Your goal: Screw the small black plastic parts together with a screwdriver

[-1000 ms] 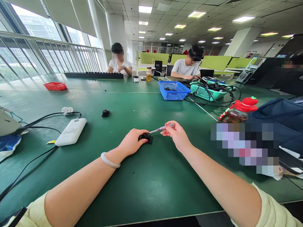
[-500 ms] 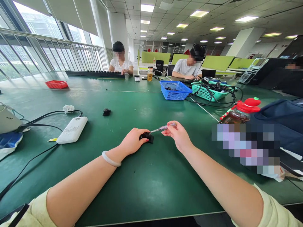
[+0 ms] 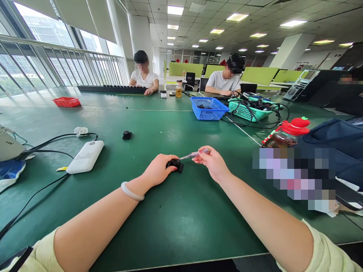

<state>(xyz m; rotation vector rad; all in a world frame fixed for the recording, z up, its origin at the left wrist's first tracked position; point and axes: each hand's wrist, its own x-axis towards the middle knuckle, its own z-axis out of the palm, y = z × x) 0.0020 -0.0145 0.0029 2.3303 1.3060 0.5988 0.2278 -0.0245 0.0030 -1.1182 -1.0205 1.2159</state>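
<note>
Head view: the left hand (image 3: 159, 170) lies on the green table (image 3: 176, 226), its fingers curled and pressed down on a small black component (image 3: 176, 165), pinning it to the surface; the part shows just beyond the fingertips, on their right side. The right hand (image 3: 213, 163) pinches a slim screwdriver (image 3: 194, 154) with a clear handle between thumb and forefinger, the remaining fingers folded close beneath. The shaft slants down and leftward from those fingers, and its tip meets the top of the black component; whether the tip is seated in a screw head is too small to tell. As a judgement, the work stands at mid-step: part fixed, tool applied, with no loose screw or detached piece visible near either hand. A second black component (image 3: 126, 135) lies apart, beyond the left fingers and to their left, untouched. Farther left rest a white power bank (image 3: 85, 157) and black cables (image 3: 42, 145). Beyond the right fingers stand a blue basket (image 3: 208, 108) and a teal basket (image 3: 246, 110) holding cords; to their right, a red-capped bottle (image 3: 286, 134). Two other people sit at the far edge of the table, their hands well apart from this work.
</note>
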